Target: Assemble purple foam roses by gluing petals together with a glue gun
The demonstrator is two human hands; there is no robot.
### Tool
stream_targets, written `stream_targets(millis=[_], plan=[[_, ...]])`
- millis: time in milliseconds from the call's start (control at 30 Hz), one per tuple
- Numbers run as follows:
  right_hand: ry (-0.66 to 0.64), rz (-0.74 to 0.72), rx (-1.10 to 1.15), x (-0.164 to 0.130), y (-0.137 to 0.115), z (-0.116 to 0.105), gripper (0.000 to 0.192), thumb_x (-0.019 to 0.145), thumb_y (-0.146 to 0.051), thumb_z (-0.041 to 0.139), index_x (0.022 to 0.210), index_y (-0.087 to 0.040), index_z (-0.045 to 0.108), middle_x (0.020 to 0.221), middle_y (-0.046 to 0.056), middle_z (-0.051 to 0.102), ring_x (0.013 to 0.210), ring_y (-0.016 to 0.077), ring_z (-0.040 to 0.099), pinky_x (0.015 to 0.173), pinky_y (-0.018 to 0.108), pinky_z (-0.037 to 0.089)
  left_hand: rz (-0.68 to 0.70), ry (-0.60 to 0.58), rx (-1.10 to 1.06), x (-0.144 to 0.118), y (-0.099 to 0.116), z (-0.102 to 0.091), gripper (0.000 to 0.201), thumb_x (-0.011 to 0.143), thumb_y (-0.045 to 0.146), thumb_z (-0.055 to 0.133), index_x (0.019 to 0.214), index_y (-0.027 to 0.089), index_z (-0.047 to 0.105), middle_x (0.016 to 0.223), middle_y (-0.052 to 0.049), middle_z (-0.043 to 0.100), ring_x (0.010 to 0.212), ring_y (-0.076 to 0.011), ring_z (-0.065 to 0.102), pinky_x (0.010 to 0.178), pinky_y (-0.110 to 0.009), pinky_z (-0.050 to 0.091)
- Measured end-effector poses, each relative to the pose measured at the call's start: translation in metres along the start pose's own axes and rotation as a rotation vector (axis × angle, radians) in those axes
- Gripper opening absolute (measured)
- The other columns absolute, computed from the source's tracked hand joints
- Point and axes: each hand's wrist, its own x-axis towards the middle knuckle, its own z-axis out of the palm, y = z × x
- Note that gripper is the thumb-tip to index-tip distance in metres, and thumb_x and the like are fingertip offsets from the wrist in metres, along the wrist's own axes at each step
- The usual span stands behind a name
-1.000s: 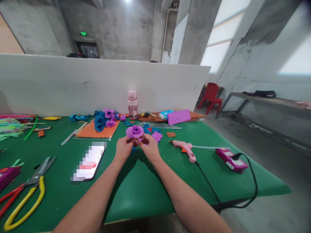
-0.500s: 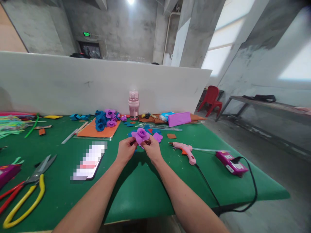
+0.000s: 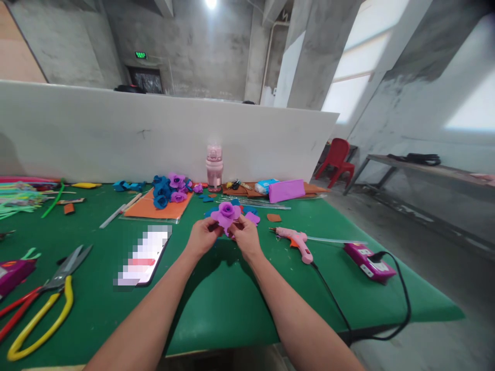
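A purple artificial flower (image 3: 226,211) with a rolled centre and spread petals is held up over the middle of the table. My left hand (image 3: 204,237) pinches its petals from the left. From the other side my right hand (image 3: 246,238) grips it, fingers closed on the lower petals. Fingertips of both hands are partly hidden behind the flower. Just beyond it lie loose blue pieces (image 3: 250,210) and a purple petal piece (image 3: 253,218). To the right rests a pink glue gun (image 3: 296,242) with a clear glue stick in its back.
Blue and purple flowers (image 3: 162,191) lie on an orange sheet (image 3: 135,206). A phone (image 3: 145,257) and large scissors (image 3: 58,283) are at left. A pink bottle (image 3: 214,167) stands by the white partition (image 3: 170,134). The glue gun's cord (image 3: 332,293) and a purple box (image 3: 369,262) are at right.
The flower has tilted in my hands, so its centre sits slightly higher and more petals show below. Both hands stay on it. The view has shifted slightly.
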Motion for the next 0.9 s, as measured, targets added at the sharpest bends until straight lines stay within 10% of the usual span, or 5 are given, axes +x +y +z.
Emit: stream_targets(millis=[333, 900], plan=[[0.195, -0.024, -0.145, -0.001, -0.003, -0.003, 0.014, 0.073, -0.031, 0.055, 0.076, -0.019, 0.060, 0.067, 0.002, 0.067, 0.062, 0.0173, 0.064, 0.060, 0.029, 0.050, -0.218, -0.034, -0.551, -0.002, 0.008, -0.008, 0.040, 0.071, 0.052, 0.060, 0.081, 0.013, 0.063, 0.073, -0.005, 0.065, 0.060, -0.0127, 0.057, 0.062, -0.028, 0.048], [0.235, -0.090, -0.291, -0.005, -0.007, 0.000, 0.012, 0.072, -0.028, 0.052, 0.066, -0.019, 0.056, 0.061, -0.001, 0.060, 0.055, 0.0128, 0.051, 0.054, 0.024, 0.040, -0.141, -0.133, -0.409, -0.009, 0.012, 0.003, 0.027, 0.072, 0.038, 0.064, 0.068, 0.012, 0.068, 0.066, -0.004, 0.065, 0.058, -0.0121, 0.055, 0.062, -0.025, 0.045]])
